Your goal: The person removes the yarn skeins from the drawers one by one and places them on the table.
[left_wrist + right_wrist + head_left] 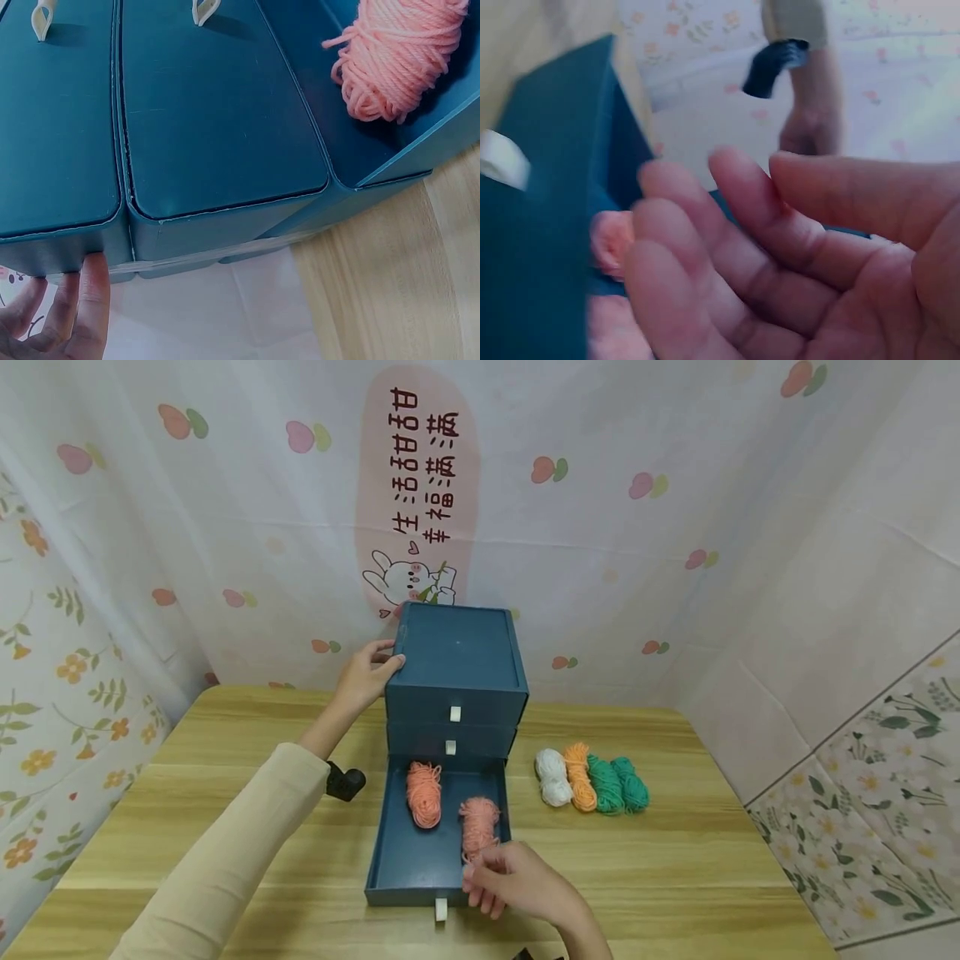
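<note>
A dark blue three-drawer box (457, 647) stands on the table with its bottom drawer (416, 864) pulled out. In that drawer lie a coral yarn skein (424, 795) at the left and a pink yarn skein (478, 822) at the right. My left hand (367, 675) rests against the box's upper left edge, its fingers (91, 304) extended along the side wall. Over the drawer's front right corner is my right hand (521, 881), near the pink skein. In the right wrist view its fingers (664, 232) are loosely bent and hold nothing.
Right of the box, a white skein (553, 777), an orange skein (580, 777) and two green skeins (606, 783) lie in a row on the wooden table (675, 877). A printed curtain (600, 552) hangs behind. White pull tabs (441, 909) stick out from the drawer fronts.
</note>
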A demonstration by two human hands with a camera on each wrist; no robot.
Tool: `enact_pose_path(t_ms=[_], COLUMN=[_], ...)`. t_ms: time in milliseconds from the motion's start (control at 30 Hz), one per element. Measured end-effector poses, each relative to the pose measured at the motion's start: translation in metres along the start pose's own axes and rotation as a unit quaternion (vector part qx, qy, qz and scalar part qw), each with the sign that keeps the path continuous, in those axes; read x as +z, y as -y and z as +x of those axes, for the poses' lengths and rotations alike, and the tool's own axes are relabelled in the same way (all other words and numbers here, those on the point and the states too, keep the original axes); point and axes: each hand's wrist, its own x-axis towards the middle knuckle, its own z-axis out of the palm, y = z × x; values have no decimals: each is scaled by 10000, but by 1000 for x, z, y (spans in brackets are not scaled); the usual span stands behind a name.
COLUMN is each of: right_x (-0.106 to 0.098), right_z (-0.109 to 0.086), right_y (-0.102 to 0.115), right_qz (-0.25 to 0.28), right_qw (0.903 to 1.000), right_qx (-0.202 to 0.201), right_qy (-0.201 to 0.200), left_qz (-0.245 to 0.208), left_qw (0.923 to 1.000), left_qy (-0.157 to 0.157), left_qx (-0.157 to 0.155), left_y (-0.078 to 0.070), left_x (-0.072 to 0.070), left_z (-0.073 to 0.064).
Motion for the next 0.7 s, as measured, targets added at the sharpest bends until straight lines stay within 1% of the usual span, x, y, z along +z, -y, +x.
enact_pose_path(t_ms=[167,333,467,600,700], right_x=[-13,-14,-16,-18,-19], right_z=[22,54,82,105,119], right_y=[21,26,25,19,11], right_qz=[-332,-731,-896,-1148,-1313], right_qw=[9981,9953,9935,9880,9832], right_qx=[-301,-275,-6,546,908], right_qy=[-415,-565,-701,-877,-883], left_qz=[-18,-12,-100,-138,-124], left_qw=[10000,10000,9999,9999,9999], left_qy=[21,52,36,54,50], left_qx=[-7,-73,-41,-19,1], left_y=[1,3,3,2,2], left_x=[-1,0,0,0,0], left_z=[-1,-1,-1,-1,-1])
